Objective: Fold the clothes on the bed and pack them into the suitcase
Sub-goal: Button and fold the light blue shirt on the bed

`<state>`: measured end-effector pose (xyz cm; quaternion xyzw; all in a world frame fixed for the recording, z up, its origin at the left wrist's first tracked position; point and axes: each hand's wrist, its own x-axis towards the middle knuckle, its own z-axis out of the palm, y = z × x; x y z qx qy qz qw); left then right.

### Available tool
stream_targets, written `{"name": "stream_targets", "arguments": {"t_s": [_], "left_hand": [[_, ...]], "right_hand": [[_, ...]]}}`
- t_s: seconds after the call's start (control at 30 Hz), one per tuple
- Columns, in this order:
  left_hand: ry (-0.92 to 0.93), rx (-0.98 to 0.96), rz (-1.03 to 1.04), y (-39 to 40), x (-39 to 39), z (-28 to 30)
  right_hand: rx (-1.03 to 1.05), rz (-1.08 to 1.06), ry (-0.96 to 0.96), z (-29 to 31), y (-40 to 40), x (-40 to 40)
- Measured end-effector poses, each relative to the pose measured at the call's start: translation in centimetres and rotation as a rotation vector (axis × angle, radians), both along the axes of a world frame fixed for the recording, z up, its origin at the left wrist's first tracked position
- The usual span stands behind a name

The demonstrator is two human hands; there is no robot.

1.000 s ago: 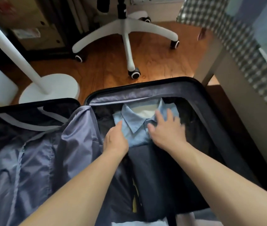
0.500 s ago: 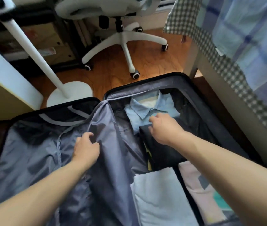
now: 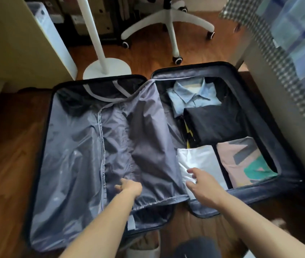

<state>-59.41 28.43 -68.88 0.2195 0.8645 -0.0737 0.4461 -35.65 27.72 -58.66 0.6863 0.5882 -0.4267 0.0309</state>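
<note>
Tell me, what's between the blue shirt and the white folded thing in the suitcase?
In the head view, a folded black garment lies between the blue shirt and the white folded cloth, overlapping the shirt's lower part.
</note>
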Motion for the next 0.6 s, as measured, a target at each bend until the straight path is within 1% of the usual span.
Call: {"name": "stream_targets", "arguments": {"t_s": [0.03,0.07,0.2,0.27,0.37,0.43,0.5,0.57,0.6], "left_hand": [[0.012,-0.025,0.087,-0.5,-0.1,-0.1],[0.032,-0.039,0.109,-1.3,-0.4,-0.2],[0.191,0.042,0.215,-3.4,-3.7,-0.6],[0.208,0.061,0.233,-4.0,-5.5,-1.8],[-0.019,0.043,0.328,-5.2,-6.9,-4.3],[-0.198,0.044,0.393,-6.8,-6.9,-3.4],[-0.334,0.052,0.512,-8.0,-6.4,-2.1],[-0.448,0.161,0.629,-7.4,-5.7,1.3],[-0.484,0.296,0.692,-6.5,-5.3,3.4]], "right_hand": [[-0.006,-0.036,0.007,-0.3,-0.1,0.1],[-0.007,-0.071,0.008,-0.5,-0.3,0.3],[-0.016,-0.147,0.005,-0.7,-0.7,0.3],[-0.016,-0.177,0.019,-1.0,-0.7,-0.1],[-0.030,-0.229,0.064,-0.9,-0.7,-1.3],[-0.042,-0.238,0.091,-0.7,-1.1,-2.2],[-0.035,-0.222,0.120,-0.2,-1.5,-3.3],[0.004,-0.154,0.138,0.6,-1.9,-3.9],[0.045,-0.083,0.136,1.2,-2.1,-4.1]]}}
